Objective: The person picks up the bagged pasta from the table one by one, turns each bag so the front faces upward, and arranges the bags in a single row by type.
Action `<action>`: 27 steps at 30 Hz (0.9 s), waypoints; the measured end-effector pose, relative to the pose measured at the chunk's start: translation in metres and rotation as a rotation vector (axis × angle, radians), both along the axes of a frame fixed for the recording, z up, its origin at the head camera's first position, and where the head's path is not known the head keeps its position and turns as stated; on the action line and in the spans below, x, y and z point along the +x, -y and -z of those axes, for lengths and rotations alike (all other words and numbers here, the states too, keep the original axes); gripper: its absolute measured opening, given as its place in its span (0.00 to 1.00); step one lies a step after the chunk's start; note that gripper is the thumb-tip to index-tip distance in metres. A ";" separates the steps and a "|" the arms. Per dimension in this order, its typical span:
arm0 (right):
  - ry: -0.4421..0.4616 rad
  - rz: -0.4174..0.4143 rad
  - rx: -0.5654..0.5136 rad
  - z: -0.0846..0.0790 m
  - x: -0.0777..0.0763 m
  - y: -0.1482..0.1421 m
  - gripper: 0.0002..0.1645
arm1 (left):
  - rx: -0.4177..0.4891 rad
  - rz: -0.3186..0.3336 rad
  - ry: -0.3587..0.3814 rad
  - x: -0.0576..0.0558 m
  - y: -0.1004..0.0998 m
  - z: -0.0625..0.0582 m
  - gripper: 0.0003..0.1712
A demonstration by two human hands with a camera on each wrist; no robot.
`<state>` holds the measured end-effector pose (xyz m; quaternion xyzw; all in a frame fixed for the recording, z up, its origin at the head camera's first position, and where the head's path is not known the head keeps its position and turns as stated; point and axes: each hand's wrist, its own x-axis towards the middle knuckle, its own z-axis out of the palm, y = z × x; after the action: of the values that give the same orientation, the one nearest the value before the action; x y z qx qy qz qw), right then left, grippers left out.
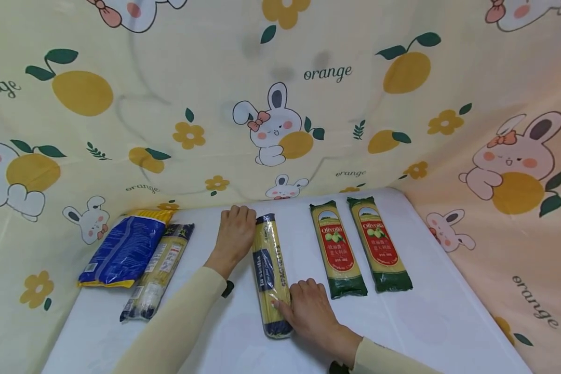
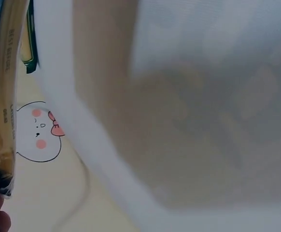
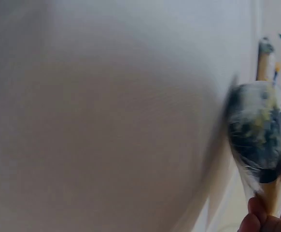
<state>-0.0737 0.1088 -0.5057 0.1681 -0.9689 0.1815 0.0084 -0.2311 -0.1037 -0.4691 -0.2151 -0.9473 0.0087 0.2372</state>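
Observation:
A long clear pack of spaghetti with dark blue ends and a dark blue label lies lengthwise in the middle of the white table. My left hand pinches its far end from the left side. Near the closer end, my right hand grips the right edge, thumb over the top. The left wrist view catches the pack's printed side with fingertips at its end. In the right wrist view, the pack's dark end stands above the fingers that hold it.
To the right, two green-ended Olivoila spaghetti packs lie side by side. On the left, a blue and yellow bag leans partly over another clear pasta pack. A patterned cloth rises behind the white table.

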 end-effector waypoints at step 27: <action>0.016 0.004 0.072 0.006 -0.002 -0.004 0.32 | 0.067 -0.048 0.099 -0.007 -0.005 0.020 0.08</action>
<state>-0.0755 0.1131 -0.5114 0.1650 -0.9751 0.1479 -0.0049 -0.2386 -0.0982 -0.4892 -0.1843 -0.9625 -0.0279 0.1970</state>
